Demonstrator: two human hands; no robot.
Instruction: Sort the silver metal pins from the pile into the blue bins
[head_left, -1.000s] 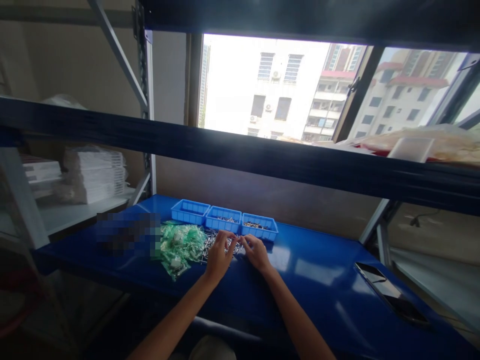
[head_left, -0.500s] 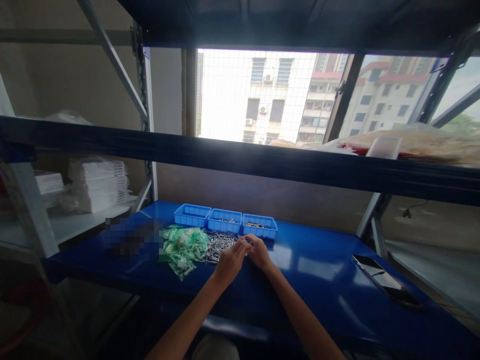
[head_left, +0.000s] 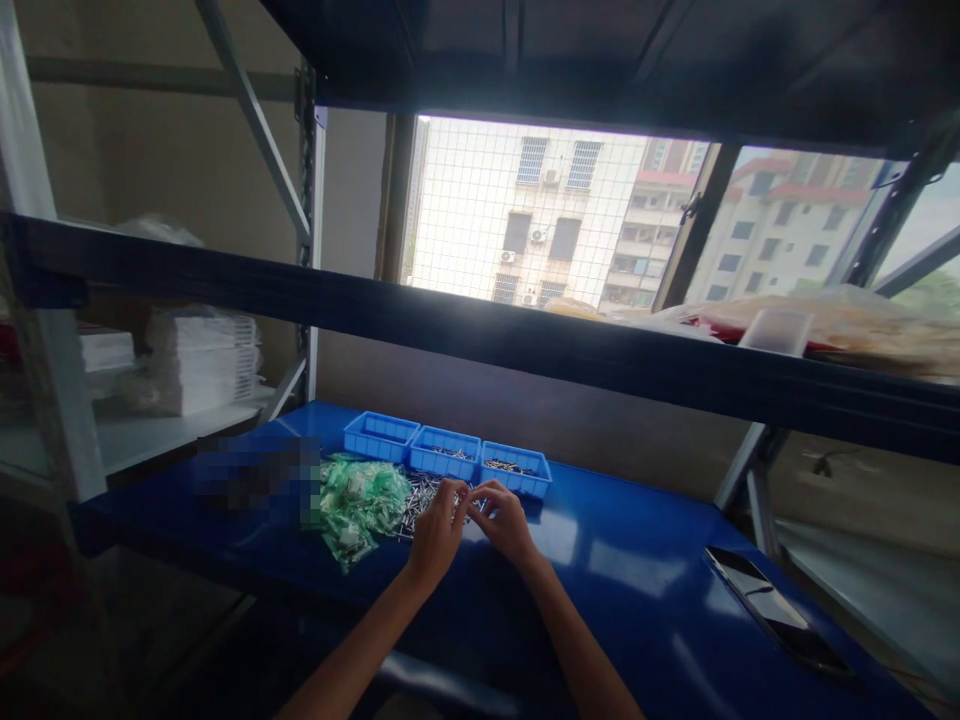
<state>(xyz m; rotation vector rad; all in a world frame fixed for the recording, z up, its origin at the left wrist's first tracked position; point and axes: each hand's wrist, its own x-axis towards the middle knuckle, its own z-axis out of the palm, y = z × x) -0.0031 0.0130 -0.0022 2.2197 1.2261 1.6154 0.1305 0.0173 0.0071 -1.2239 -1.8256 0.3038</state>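
Note:
My left hand (head_left: 438, 527) and my right hand (head_left: 507, 520) meet over the front right of a pile of thin silvery metal pins (head_left: 421, 503), perhaps rivets or screws. The fingertips of both are pinched close together; whatever lies between them is too small to make out. Left of the pile, touching it, is a crumpled green plastic bag (head_left: 361, 503) with small pieces showing through. Just behind stand three blue trays in a row. Small metal parts lie in the middle tray (head_left: 444, 462) and in the right tray (head_left: 517, 481); no parts show in the left tray (head_left: 379, 447).
A phone (head_left: 776, 610) lies on the blue tabletop (head_left: 622, 610) at the right. A dark blue shelf beam (head_left: 480, 335) crosses above the trays. White wrapped stacks (head_left: 214, 362) sit on a side shelf at the left. A blurred patch hides something on the table's left.
My hands have shifted slightly left and lower in view, with their fingertips still together. The camera view has tilted a little. Trays, bag and phone stay in place on the table.

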